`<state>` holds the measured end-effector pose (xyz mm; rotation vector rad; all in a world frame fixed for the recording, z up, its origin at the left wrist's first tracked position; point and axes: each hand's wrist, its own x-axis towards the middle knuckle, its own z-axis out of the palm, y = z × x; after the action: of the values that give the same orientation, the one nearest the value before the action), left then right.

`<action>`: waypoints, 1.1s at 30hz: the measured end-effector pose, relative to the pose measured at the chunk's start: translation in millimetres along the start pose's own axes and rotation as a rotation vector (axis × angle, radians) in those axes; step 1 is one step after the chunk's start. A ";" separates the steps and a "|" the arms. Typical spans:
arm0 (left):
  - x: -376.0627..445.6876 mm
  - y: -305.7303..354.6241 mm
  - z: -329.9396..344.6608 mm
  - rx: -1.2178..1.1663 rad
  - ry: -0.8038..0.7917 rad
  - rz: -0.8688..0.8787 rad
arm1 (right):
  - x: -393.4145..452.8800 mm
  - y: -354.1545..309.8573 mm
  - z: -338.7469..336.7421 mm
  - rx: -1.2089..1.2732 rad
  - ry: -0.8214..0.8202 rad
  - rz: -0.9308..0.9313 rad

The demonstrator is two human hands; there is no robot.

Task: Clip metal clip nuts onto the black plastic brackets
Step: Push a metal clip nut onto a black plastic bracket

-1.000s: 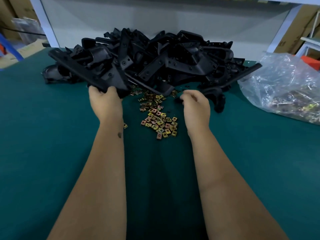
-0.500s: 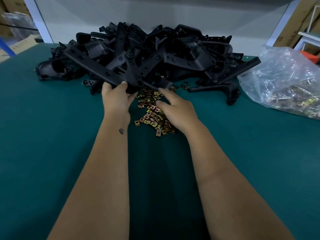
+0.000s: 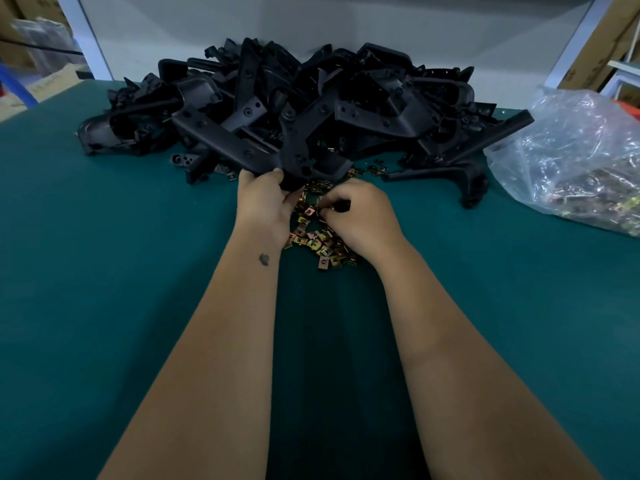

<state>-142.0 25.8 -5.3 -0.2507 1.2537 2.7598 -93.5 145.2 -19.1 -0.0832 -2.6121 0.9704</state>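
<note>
Left hand (image 3: 265, 202) gripping long black plastic bracket (image 3: 249, 148) at pile's near edge, right hand (image 3: 360, 216) fingers curled, pinching among loose brass-coloured metal clip nuts (image 3: 317, 242), green table mat (image 3: 104, 271), clear plastic bag (image 3: 575, 157) right.

The right hand (image 3: 360, 216) curls over the clip nuts (image 3: 320, 242), hiding its fingertips; the plastic bag (image 3: 581, 150) runs off the right edge.
</note>
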 end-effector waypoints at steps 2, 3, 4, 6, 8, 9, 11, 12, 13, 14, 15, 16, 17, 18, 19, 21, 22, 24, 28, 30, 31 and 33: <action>1.3 1.0 -1.0 -0.060 0.011 -0.025 | 0.0 0.9 -0.3 0.022 0.028 0.001; 1.7 1.0 -1.2 -0.075 0.012 -0.031 | -0.2 1.1 -0.5 0.026 0.044 0.000; 2.0 0.7 -1.3 -0.081 0.012 -0.032 | -0.5 1.2 -0.4 0.025 0.061 -0.003; 2.3 -0.1 -1.0 -0.067 0.013 -0.027 | -1.0 0.5 0.5 0.032 0.092 -0.019; 3.1 -1.1 -1.2 -0.038 0.014 -0.019 | -1.6 -3.1 2.5 0.038 0.078 -0.054; 3.7 -1.8 -1.5 -0.024 0.011 -0.014 | -1.7 -4.5 4.1 0.003 0.052 -0.075; 4.6 -3.2 -2.0 0.001 -0.002 0.002 | -1.0 -6.2 7.7 -0.131 0.007 -0.114; 5.0 -3.7 -2.0 0.012 -0.012 0.009 | -0.6 -6.7 8.5 -0.167 0.004 -0.120; 5.2 -4.4 -2.0 0.021 -0.022 0.015 | -0.3 -7.1 8.4 -0.169 0.003 -0.114; 5.3 -5.0 -1.8 0.025 -0.031 0.019 | -0.4 -7.0 8.3 -0.159 0.002 -0.109; 5.3 -5.4 -1.7 0.026 -0.035 0.022 | -0.5 -7.0 8.2 -0.151 -0.002 -0.110; 5.4 -5.9 -1.5 0.027 -0.033 0.025 | -0.9 -7.0 8.0 -0.154 -0.005 -0.114; 5.6 -6.1 -1.6 0.025 -0.029 0.028 | -1.0 -7.0 8.1 -0.155 -0.005 -0.118; 5.5 -6.5 -1.3 0.019 -0.027 0.029 | -1.2 -7.0 7.9 -0.143 0.004 -0.120; 4.9 -6.9 -0.9 0.010 -0.026 0.029 | -1.4 -7.3 7.3 -0.109 0.023 -0.116; 3.2 -8.0 0.8 -0.002 -0.033 0.024 | -2.3 -8.6 4.6 0.039 0.080 -0.064; 2.6 -8.7 1.7 -0.007 -0.036 0.020 | -2.4 -8.8 2.5 0.146 0.122 -0.014; 2.2 -9.7 3.1 -0.005 -0.043 0.009 | -1.1 -8.7 -2.7 0.395 0.227 0.118; 2.9 -9.6 4.9 0.050 -0.077 -0.032 | 1.9 -8.4 -13.3 0.948 0.316 0.323; 3.1 -10.1 5.0 0.086 -0.098 -0.043 | 2.0 -8.5 -16.0 1.113 0.311 0.345; 2.7 -10.1 5.0 0.101 -0.109 -0.045 | 1.8 -8.6 -16.5 1.169 0.307 0.345; 2.0 -9.7 5.0 0.114 -0.125 -0.046 | 1.6 -9.2 -16.9 1.246 0.298 0.345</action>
<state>-142.9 36.0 -9.6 -0.0950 1.3486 2.6099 -88.6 149.0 -0.9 -0.3202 -1.3758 2.2788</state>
